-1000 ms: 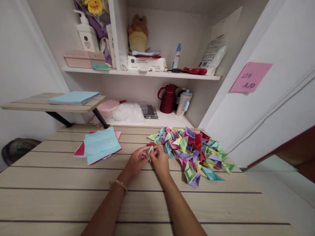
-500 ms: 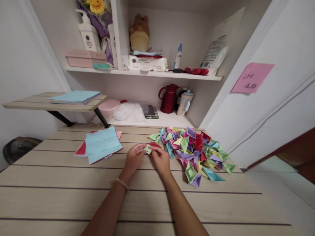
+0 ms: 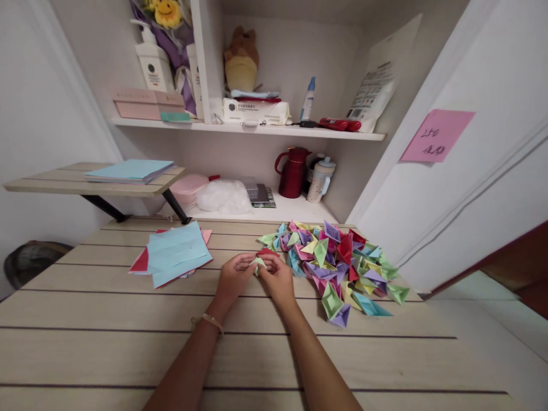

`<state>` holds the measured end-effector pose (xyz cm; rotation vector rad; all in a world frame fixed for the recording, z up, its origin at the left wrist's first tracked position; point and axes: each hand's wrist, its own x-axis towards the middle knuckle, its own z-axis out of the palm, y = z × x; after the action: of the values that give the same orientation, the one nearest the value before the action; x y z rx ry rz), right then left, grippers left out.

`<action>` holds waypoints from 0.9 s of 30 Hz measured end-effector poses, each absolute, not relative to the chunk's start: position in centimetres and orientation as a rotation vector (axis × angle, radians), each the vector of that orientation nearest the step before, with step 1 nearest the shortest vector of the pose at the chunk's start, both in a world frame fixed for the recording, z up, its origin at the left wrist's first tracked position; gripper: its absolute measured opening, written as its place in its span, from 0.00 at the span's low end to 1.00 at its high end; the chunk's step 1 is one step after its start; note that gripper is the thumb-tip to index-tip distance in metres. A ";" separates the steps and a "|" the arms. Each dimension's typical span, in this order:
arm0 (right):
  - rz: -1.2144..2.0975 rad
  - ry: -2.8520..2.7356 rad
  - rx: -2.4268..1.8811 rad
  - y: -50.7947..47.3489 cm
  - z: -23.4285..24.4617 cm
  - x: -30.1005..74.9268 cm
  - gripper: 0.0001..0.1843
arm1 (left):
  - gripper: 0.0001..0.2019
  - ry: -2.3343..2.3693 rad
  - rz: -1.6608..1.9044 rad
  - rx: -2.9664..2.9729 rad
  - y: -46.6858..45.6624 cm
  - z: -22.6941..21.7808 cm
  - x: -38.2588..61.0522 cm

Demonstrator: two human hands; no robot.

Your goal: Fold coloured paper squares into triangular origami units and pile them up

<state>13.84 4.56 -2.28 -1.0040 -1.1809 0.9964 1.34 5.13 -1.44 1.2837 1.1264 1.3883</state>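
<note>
A small folded piece of light green paper [image 3: 257, 266] is pinched between both hands above the middle of the table. My left hand [image 3: 234, 277] grips its left side, with the thumb pressed on the front. On the other side my right hand [image 3: 276, 278] holds it in the same way, fingers curled behind it. Much of the paper is hidden by the fingers. Just behind the right fingers a red paper piece [image 3: 268, 252] shows in part. To the right lies a heap of folded paper boats [image 3: 321, 251] in many colours.
Loose paper sheets [image 3: 177, 251], blue on top, lie to the left. A raised wooden stand [image 3: 51, 178] carries a stack of blue paper [image 3: 128, 169]. Behind the table, shelves hold a red jug [image 3: 293, 174], a tumbler [image 3: 320, 181] and a white plastic bag [image 3: 225, 197].
The green paper has turned from a flat, slanted piece to a peaked shape facing me. Both thumbs have come together on its front.
</note>
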 end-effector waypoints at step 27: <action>0.876 -1.246 -1.060 4.3 -1.9 14.3 0.11 | 0.12 1.181 1.456 1.329 4.7 -1.3 1.3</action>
<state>14.34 4.30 -1.95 -1.0605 -1.2456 0.8763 1.35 4.65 -1.26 1.3288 1.1806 1.4561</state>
